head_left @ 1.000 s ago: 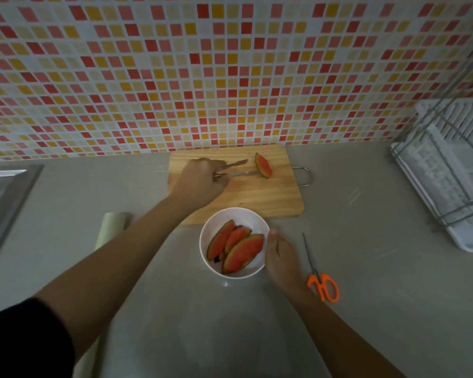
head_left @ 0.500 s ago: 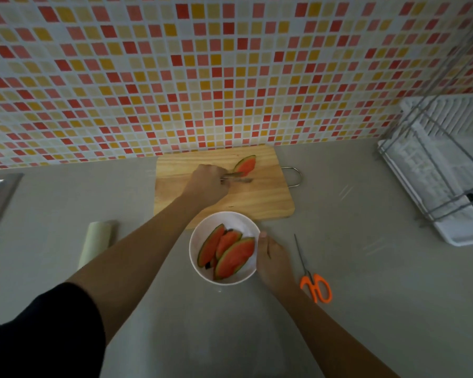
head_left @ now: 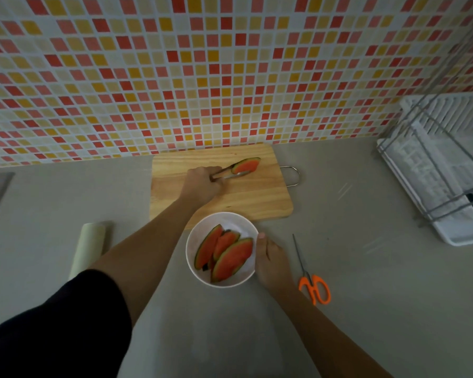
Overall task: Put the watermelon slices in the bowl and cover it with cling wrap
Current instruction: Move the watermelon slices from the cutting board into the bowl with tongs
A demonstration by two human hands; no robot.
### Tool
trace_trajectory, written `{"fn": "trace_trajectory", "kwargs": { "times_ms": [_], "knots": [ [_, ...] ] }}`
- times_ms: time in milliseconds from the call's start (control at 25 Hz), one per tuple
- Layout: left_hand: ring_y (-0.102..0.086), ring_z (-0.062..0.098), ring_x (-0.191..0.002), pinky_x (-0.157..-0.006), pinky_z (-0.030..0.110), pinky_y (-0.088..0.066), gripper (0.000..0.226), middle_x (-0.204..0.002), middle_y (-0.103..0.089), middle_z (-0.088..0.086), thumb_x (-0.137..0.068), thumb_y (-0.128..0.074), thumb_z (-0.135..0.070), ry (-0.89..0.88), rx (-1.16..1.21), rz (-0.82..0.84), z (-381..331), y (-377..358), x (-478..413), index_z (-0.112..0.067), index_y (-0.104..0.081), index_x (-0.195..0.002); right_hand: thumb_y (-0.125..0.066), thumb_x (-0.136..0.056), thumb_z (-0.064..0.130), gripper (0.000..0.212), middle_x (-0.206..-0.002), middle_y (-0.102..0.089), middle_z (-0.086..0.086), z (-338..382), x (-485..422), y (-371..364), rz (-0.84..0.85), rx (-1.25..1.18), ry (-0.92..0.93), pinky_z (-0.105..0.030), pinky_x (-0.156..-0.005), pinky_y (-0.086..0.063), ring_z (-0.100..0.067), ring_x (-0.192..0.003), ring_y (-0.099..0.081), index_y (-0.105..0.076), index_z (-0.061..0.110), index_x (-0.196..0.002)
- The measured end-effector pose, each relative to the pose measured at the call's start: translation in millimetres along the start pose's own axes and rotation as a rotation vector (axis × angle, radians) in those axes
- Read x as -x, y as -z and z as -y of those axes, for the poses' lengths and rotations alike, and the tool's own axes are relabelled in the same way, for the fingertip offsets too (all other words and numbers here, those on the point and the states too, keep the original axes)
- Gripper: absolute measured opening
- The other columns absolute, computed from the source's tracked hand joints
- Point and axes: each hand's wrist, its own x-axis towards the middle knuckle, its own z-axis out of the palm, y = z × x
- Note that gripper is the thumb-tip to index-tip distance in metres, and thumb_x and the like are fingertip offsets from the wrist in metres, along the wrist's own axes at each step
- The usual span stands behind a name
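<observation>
Facing mosaic-tile wall point(head_left: 230, 64) over grey countertop point(head_left: 366, 268), dish rack point(head_left: 448, 173) at right, gripped tongs point(head_left: 227, 173) in left hand point(head_left: 201, 185), clamped watermelon slice point(head_left: 246, 165) over wooden cutting board point(head_left: 251, 197), touched white bowl point(head_left: 230, 221) with right hand point(head_left: 271, 264), finger curl impossible to tell

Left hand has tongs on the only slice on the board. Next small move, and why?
Probably lift the slice and carry it toward the bowl. The left hand grips the tongs, which appear to pinch the slice over the cutting board; the right hand steadies the bowl, which holds three slices.
</observation>
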Motion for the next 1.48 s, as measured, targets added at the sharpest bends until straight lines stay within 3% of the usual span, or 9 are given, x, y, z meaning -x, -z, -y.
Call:
{"fn": "trace_trajectory", "kwargs": {
  "times_ms": [160, 320, 440, 640, 1040, 1160, 1240, 1360, 1480],
  "knots": [
    [-0.063, 0.039, -0.088, -0.076, 0.038, -0.049, 0.037, -0.095, -0.067, 0.023, -0.085, -0.058, -0.015, -0.205, -0.143, -0.06, -7.4, -2.4, -0.1, -0.01, -0.063, -0.121, -0.032, -0.099, 0.031, 0.046, -0.054, -0.052, 0.009, -3.2, 0.1, -1.4, -0.027, -0.003, 0.015, -0.015, -0.05, -0.034, 0.0, -0.054, -0.054, -0.043, 0.026, -0.054],
    [-0.061, 0.043, -0.084, -0.069, 0.043, -0.049, 0.044, -0.102, -0.061, 0.024, -0.089, -0.052, -0.017, -0.396, -0.376, -0.047, -11.5, -0.4, 6.7, -0.007, -0.052, -0.131, -0.032, -0.099, 0.029, 0.045, -0.055, -0.051, 0.01, -3.2, -1.3, -2.5, -0.023, 0.024, 0.037, -0.024, -0.057, -0.035, -0.003, -0.055, -0.052, -0.042, 0.027, -0.055],
    [-0.061, 0.044, -0.081, -0.068, 0.044, -0.049, 0.043, -0.102, -0.061, 0.025, -0.089, -0.051, -0.016, -0.425, -0.394, -0.056, -9.4, 2.2, 12.8, -0.005, -0.051, -0.132, -0.031, -0.099, 0.028, 0.044, -0.057, -0.052, 0.009, -0.3, -0.7, -0.9, -0.013, 0.018, 0.041, -0.027, -0.059, -0.037, -0.008, -0.058, -0.053, -0.042, 0.027, -0.056],
    [-0.063, 0.034, -0.067, -0.058, 0.031, -0.044, 0.026, -0.075, -0.071, 0.017, -0.087, -0.054, -0.009, -0.233, -0.08, -0.111, -6.6, 9.6, 16.1, -0.01, -0.07, -0.107, -0.029, -0.099, 0.032, 0.045, -0.063, -0.056, 0.003, 2.8, 0.9, 1.6, -0.003, -0.002, 0.021, -0.031, -0.064, -0.043, -0.019, -0.066, -0.058, -0.045, 0.025, -0.058],
    [-0.065, 0.029, -0.082, -0.075, 0.033, -0.052, 0.024, -0.094, -0.074, 0.013, -0.086, -0.057, -0.017, -0.064, -0.043, -0.034, 0.4, 14.5, 25.8, -0.01, -0.073, -0.103, -0.03, -0.099, 0.033, 0.045, -0.066, -0.061, -0.002, 2.8, 1.2, 1.7, -0.009, 0.004, 0.004, -0.033, -0.064, -0.046, -0.018, -0.066, -0.06, -0.054, 0.015, -0.066],
    [-0.055, 0.013, -0.058, -0.052, 0.024, -0.045, 0.017, -0.07, -0.071, 0.004, -0.082, -0.062, -0.015, 0.265, 0.29, -0.003, 3.6, 15.4, 22.5, -0.01, -0.077, -0.085, -0.029, -0.099, 0.034, 0.046, -0.063, -0.058, 0.002, 2.3, 1.5, 1.1, -0.001, 0.02, 0.008, -0.029, -0.06, -0.04, -0.009, -0.061, -0.056, -0.055, 0.014, -0.067],
    [-0.042, 0.013, -0.047, -0.039, 0.02, -0.034, 0.013, -0.059, -0.063, 0.005, -0.08, -0.063, -0.008, 0.466, 0.563, 0.015, 7.7, 18.7, 23.4, -0.004, -0.075, -0.08, -0.029, -0.099, 0.034, 0.047, -0.064, -0.059, 0.002, 2.0, 0.9, 1.3, 0.003, 0.017, 0.002, -0.029, -0.06, -0.04, -0.009, -0.062, -0.056, -0.056, 0.012, -0.068],
    [-0.03, 0.013, -0.043, -0.036, 0.019, -0.022, 0.012, -0.052, -0.055, 0.006, -0.081, -0.059, 0.0, 0.558, 0.758, 0.056, 9.5, 26.9, 32.5, 0.004, -0.07, -0.084, -0.029, -0.099, 0.035, 0.044, -0.063, -0.057, 0.009, 2.1, 0.9, 1.9, 0.006, 0.015, -0.018, -0.026, -0.06, -0.039, 0.0, -0.061, -0.054, -0.056, 0.017, -0.069],
    [-0.028, 0.009, -0.04, -0.036, 0.018, -0.019, 0.011, -0.054, -0.054, 0.005, -0.082, -0.059, -0.001, 0.532, 0.823, 0.034, 6.2, 46.4, 51.3, -0.002, -0.067, -0.075, -0.028, -0.099, 0.035, 0.043, -0.06, -0.052, 0.015, 3.6, 1.2, 2.6, 0.004, 0.03, -0.013, -0.01, -0.054, -0.034, 0.01, -0.059, -0.052, -0.053, 0.023, -0.066]
  ]
}}
